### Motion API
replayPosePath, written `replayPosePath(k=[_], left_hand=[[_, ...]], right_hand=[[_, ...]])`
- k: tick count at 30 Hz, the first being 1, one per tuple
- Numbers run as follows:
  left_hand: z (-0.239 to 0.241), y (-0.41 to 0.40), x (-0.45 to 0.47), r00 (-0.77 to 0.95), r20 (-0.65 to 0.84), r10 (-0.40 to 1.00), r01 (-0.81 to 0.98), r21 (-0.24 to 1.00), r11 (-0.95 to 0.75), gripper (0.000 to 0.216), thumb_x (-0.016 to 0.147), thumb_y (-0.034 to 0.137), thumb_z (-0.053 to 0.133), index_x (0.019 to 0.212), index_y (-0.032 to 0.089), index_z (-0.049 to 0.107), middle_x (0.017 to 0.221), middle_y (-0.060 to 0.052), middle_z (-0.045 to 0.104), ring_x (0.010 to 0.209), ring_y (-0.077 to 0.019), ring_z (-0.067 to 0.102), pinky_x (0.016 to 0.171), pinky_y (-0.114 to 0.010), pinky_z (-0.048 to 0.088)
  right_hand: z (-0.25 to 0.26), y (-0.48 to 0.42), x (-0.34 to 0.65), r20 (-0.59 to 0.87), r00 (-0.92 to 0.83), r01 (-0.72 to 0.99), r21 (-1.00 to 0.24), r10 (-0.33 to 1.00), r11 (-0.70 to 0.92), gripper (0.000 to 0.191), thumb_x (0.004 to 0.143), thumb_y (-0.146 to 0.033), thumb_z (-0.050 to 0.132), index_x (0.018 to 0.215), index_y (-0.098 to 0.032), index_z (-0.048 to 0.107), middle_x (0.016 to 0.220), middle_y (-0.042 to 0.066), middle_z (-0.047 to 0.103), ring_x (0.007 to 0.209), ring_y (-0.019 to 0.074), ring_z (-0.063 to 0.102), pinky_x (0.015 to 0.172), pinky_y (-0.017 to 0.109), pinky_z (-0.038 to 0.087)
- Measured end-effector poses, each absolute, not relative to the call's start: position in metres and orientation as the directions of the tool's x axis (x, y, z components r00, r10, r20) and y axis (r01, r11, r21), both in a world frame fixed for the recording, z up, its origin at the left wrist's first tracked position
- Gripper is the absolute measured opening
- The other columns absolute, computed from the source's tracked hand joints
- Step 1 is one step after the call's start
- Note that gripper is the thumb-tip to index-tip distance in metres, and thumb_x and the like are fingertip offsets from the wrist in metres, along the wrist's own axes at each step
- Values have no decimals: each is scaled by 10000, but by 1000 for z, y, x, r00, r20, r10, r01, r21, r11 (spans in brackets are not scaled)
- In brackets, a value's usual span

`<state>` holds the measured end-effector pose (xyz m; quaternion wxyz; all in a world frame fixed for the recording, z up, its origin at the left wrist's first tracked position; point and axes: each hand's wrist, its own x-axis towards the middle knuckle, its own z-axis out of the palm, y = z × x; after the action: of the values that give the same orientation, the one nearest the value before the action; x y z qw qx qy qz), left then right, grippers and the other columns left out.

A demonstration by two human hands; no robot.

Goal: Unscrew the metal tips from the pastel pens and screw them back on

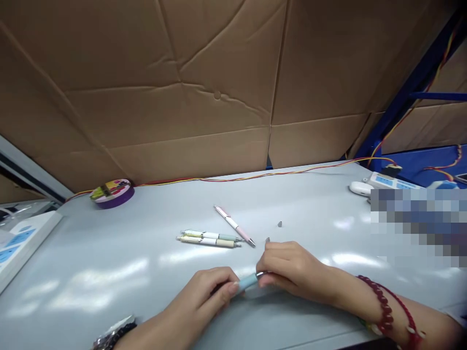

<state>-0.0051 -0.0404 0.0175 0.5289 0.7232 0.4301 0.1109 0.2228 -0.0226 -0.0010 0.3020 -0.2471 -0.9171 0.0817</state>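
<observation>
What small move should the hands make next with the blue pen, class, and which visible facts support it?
Probably a gentle twist: the right hand turning the metal end while the left hand steadies the blue pen. The left hand grips the barrel and the right hand is at that end, so both seem well placed. The picture cannot settle the turning direction.

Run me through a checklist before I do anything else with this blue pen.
1. Left hand gripping the blue pen: ok, fingers and thumb around its barrel.
2. Right hand at the pen's metal end: ok, fingers closed there.
3. Metal end fully seated: cannot tell, fingers hide part of it.
4. Small grey piece clear of both hands: ok, on the table beyond the right hand.
5. Pink pen untouched: ok, apart from both hands.
</observation>
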Motion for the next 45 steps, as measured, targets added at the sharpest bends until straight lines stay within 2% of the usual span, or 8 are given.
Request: replayPosePath(k=[5,9,12,23,32,37,42,45], left_hand=[[9,-37,-7,614,-387,688,428,895,122,452,891,568,358,824,156,532,618,23,437,500,-97,423,418,-172,349],[9,-35,-7,646,-383,661,408,904,125,430,891,556,376,787,158,503,590,25,461,477,-88,430,423,-168,364],[11,-34,-6,651,-385,654,413,903,120,413,897,546,377,813,161,502,600,27,470,481,-84,432,428,-166,365],[12,-27,-7,675,-380,632,282,925,254,320,892,519,421,916,199,413,621,46,553,423,-58,463,397,-130,358],[12,-30,-9,676,-392,624,314,919,237,311,882,517,452,935,214,404,640,60,457,498,-69,423,421,-139,365],[17,-32,-10,672,-348,654,428,903,41,406,922,475,390,1289,311,340,742,42,506,470,-66,406,423,-162,363],[26,-33,-10,724,-147,674,453,838,-304,318,961,328,362,1259,368,465,1214,28,552,1045,-176,527,889,-251,417],[25,-35,-13,740,-130,660,475,796,-375,370,966,304,351,1320,409,376,1320,70,492,1149,-176,486,949,-256,392]], right_hand=[[0,-20,225,550,-683,348,-334,481,876,213,959,-261,402,913,-152,579,743,36,612,672,121,516,620,220,410],[0,-20,226,466,-713,369,-386,524,846,429,931,-500,353,961,-136,578,765,53,616,686,138,536,617,240,424],[-2,-20,225,469,-714,405,-328,520,853,508,981,-431,200,846,-148,599,647,33,575,592,130,496,550,238,400],[-7,-19,224,665,-587,318,-336,462,887,123,908,-137,477,894,-143,599,722,30,645,636,109,551,599,208,463],[-4,-19,226,636,-586,320,-388,502,864,148,903,-245,520,906,-131,614,707,46,635,650,131,538,602,236,453],[-3,-20,226,635,-582,337,-381,509,861,273,935,-339,449,877,-133,618,671,40,611,622,127,516,576,228,424],[1,-20,224,635,-560,367,-386,533,846,386,953,-401,375,795,-147,619,599,19,567,571,114,482,534,210,394],[1,-21,224,627,-554,365,-408,548,837,396,955,-405,368,787,-146,617,598,24,562,572,116,480,536,212,392]])
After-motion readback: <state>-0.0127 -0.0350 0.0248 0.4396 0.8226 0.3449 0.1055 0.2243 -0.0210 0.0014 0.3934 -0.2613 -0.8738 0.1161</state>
